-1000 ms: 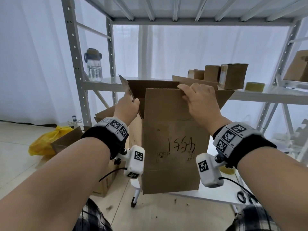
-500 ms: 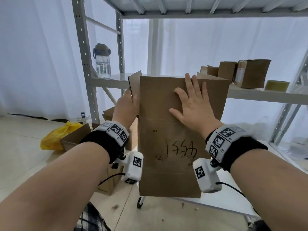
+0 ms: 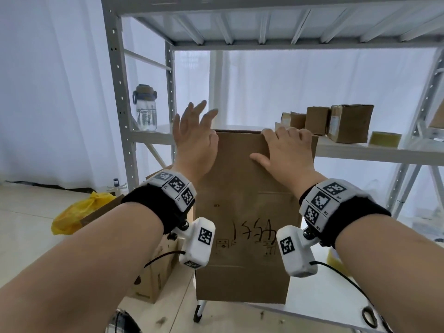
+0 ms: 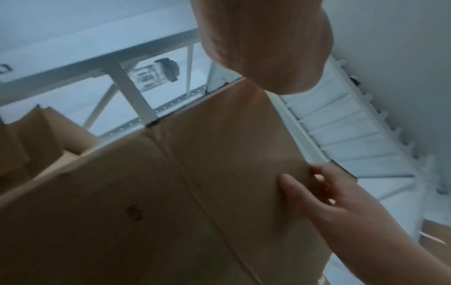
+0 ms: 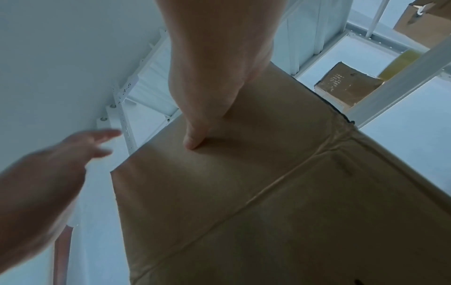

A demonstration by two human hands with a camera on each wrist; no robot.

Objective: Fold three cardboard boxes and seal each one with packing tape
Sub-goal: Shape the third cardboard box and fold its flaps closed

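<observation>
My right hand (image 3: 284,153) lies flat on the upper front of the box (image 3: 242,236), palm against the cardboard, thumb spread to the side and fingers (image 3: 292,133) hooked over the top edge. It presses the near flap inward; it does not pinch anything. My left hand (image 3: 194,138) is raised at the box's upper left corner, fingers spread wide and holding nothing. The right wrist view shows it blurred and apart from the cardboard.

The box stands upright on the white surface (image 3: 319,299), directly in front of the shelf (image 3: 360,152). Handwriting marks its front panel. The top is hidden from the head view, so whether all flaps are down cannot be told. No tape is visible on this box.

Status, as a judgement: this box is at the flap-folding stage, with sealing still to do. A tape roll (image 3: 385,139) lies on the shelf to the right, well apart from both hands. Several small closed boxes (image 3: 348,122) sit beside it; whether they belong to the task cannot be told. More cardboard (image 3: 153,272) stands on the floor at left. Most of the task appears to remain.
</observation>
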